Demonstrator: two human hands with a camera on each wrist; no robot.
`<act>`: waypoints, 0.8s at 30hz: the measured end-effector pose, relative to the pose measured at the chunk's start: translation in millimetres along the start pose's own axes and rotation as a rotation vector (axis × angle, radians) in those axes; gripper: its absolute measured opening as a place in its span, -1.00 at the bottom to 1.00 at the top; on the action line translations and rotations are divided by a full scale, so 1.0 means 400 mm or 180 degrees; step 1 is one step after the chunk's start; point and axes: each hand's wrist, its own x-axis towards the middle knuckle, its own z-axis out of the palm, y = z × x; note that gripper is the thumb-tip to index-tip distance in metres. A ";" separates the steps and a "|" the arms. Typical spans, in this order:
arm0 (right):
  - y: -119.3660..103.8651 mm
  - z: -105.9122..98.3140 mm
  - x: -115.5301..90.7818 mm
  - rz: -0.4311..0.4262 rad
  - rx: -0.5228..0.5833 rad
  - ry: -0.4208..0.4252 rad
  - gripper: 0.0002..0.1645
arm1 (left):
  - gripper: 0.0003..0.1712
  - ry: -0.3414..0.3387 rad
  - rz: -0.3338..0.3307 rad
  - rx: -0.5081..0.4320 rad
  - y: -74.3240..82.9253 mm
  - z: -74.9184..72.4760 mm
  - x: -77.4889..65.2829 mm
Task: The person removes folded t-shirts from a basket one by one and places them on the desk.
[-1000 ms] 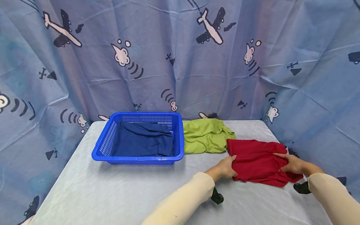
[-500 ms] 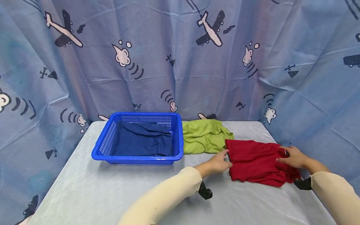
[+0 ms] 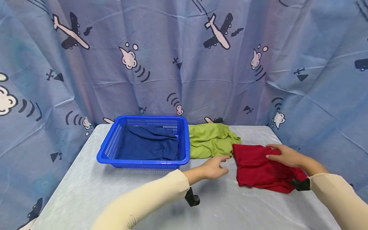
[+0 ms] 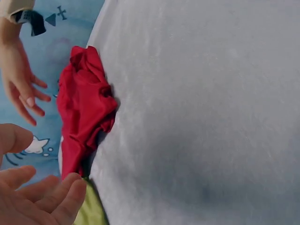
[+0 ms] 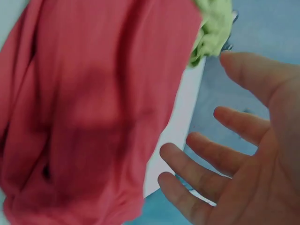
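A folded red cloth garment point(image 3: 258, 169) lies on the right part of the table, its left edge near a green cloth garment point(image 3: 211, 140). My left hand point(image 3: 214, 167) is just left of the red garment, holding nothing, with its fingers spread loosely; in the left wrist view the same hand point(image 4: 37, 192) shows parted fingers. Over the red garment hovers my right hand point(image 3: 287, 156), fingers extended and apart from the cloth. The right wrist view shows that hand point(image 5: 243, 140) with spread fingers beside the red fabric point(image 5: 93, 103).
A blue plastic basket point(image 3: 143, 162) stands at the back left of the white-covered table point(image 3: 115, 198), with a dark blue garment point(image 3: 148, 143) inside. The basket's right side adjoins the green garment. A patterned blue curtain point(image 3: 161, 64) surrounds the back and sides.
My left hand has come off the red garment's left edge and moved left. My right hand has let go of the right side, risen and shifted left above the cloth.
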 end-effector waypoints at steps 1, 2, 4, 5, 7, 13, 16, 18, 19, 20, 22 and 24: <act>-0.012 0.000 0.003 -0.0032 0.0031 -0.0004 -0.30 | -0.33 -0.0005 0.0046 0.0025 0.003 -0.006 -0.008; -0.026 -0.001 0.006 -0.0077 0.0074 -0.0013 -0.30 | -0.34 -0.0004 0.0083 0.0044 0.006 -0.013 -0.015; -0.056 -0.002 0.012 -0.0149 0.0150 -0.0046 -0.30 | -0.36 0.0008 0.0136 0.0034 0.009 -0.029 -0.028; -0.071 -0.002 0.015 -0.0191 0.0170 -0.0053 -0.30 | -0.36 0.0014 0.0150 0.0000 0.011 -0.039 -0.034; -0.101 -0.001 0.018 -0.0257 0.0234 -0.0102 -0.30 | -0.38 0.0043 0.0172 -0.0056 0.011 -0.058 -0.046; -0.178 0.003 0.025 -0.0335 0.0390 -0.0231 -0.28 | -0.43 0.0111 0.0268 -0.0108 0.004 -0.117 -0.080; -0.208 0.006 0.027 -0.0398 0.0435 -0.0270 -0.28 | -0.44 0.0106 0.0318 -0.0152 0.001 -0.146 -0.101; -0.227 0.008 0.029 -0.0431 0.0427 -0.0274 -0.29 | -0.44 0.0128 0.0327 -0.0196 -0.005 -0.166 -0.115; -0.235 0.010 0.030 -0.0467 0.0414 -0.0276 -0.29 | -0.44 0.0139 0.0344 -0.0221 -0.010 -0.174 -0.121; -0.242 0.012 0.030 -0.0486 0.0405 -0.0275 -0.29 | -0.45 0.0151 0.0351 -0.0242 -0.014 -0.183 -0.128; -0.257 0.017 0.030 -0.0515 0.0408 -0.0280 -0.29 | -0.45 0.0177 0.0376 -0.0256 -0.023 -0.197 -0.142; -0.272 0.023 0.028 -0.0526 0.0413 -0.0285 -0.29 | -0.46 0.0180 0.0423 -0.0271 -0.034 -0.211 -0.156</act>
